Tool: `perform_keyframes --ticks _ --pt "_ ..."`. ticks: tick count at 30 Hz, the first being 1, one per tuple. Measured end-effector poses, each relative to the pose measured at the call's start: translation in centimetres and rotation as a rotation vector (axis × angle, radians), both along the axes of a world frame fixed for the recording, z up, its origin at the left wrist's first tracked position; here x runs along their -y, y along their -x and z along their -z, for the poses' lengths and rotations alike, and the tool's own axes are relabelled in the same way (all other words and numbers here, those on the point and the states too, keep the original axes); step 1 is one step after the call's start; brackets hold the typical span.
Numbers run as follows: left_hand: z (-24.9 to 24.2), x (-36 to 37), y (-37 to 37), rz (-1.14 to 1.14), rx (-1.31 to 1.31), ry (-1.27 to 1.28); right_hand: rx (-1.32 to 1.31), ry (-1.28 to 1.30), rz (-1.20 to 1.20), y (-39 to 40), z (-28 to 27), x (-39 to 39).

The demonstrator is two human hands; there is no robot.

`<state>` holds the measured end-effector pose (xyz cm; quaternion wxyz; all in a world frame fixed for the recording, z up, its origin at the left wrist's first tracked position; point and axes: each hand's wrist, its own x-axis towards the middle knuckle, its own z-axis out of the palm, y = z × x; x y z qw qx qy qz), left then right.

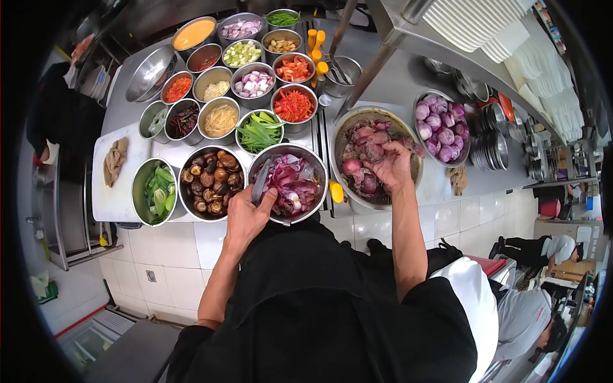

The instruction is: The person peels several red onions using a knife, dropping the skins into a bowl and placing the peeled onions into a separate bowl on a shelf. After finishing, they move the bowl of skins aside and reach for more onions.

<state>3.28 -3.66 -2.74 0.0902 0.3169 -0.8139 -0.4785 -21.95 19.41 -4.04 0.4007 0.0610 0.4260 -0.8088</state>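
Note:
My left hand point(250, 216) is closed around a knife point(260, 184), its blade pointing up over the near rim of a steel bowl point(322, 167). Inside that bowl lie purple onion skins point(295, 182) and pieces. My right hand point(394, 167) reaches into a perforated metal colander point(340, 185) of unpeeled red onions, with fingers and thumb around a red onion point(370, 150) in its loose skin. Another onion point(352, 166) lies to the left of that hand. The palm hides part of the colander's contents.
Bowls of mushrooms point(207, 184), leafy greens point(155, 191) and green pepper strips point(260, 131) stand to the left. A bowl of peeled onions point(440, 131) sits at the right. A metal shelf post point(370, 71) rises behind the colander. Other people point(527, 319) are at the right.

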Motion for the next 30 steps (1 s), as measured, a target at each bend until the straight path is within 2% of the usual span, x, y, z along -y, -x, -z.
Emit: perform_keyframes --ticks 1,4,8,20,27,30 --pt "0.1 -0.1 0.1 0.011 -0.001 0.01 0.021 0.062 -0.061 -0.1 0.1 -0.6" --pt "0.2 -0.3 0.5 0.038 0.007 0.027 -0.057 0.054 -0.062 -0.7 1.2 0.2" --pt "0.4 -0.7 0.6 0.045 0.009 0.021 -0.036 0.124 -0.007 -2.3 0.9 0.9" --pt "-0.3 -0.8 -0.3 -0.019 0.028 0.022 0.212 0.258 -0.04 -5.6 -0.1 4.3" --pt "-0.2 0.0 -1.4 -0.077 0.031 0.014 0.01 0.179 -0.125 -7.0 -0.3 5.7" --pt "0.2 0.3 -1.7 -0.128 -0.079 -0.001 -0.106 0.129 -0.165 -7.3 -0.6 6.3"
